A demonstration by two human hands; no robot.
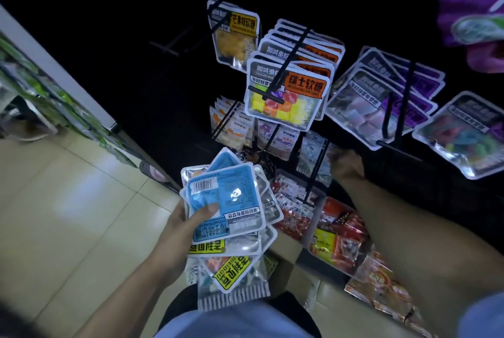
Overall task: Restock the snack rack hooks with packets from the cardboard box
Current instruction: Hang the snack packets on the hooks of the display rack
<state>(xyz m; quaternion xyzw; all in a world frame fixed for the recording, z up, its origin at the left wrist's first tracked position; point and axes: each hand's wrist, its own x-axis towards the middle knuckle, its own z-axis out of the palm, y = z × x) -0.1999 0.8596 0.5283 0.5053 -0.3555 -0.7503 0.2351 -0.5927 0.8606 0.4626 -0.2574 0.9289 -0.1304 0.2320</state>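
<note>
My left hand (188, 224) grips a fanned stack of snack packets (229, 201); the top one is blue with a barcode, and yellow-labelled ones stick out below. My right hand (347, 167) reaches into the dark lower part of the snack rack, beside a black hook (316, 171) with pale packets; its fingers are hidden in shadow. Higher hooks carry an orange-labelled stack with coloured cubes (286, 94), a mango-yellow packet (236, 34) and purple-labelled packets (381, 103). The cardboard box (283, 250) lies below the stack, mostly covered.
Red snack bags (338, 239) fill the rack's low bins on the right. A shelf unit with green goods (54, 97) runs along the left, over a pale tiled floor (68, 215). Purple bags (474, 10) hang at the top right.
</note>
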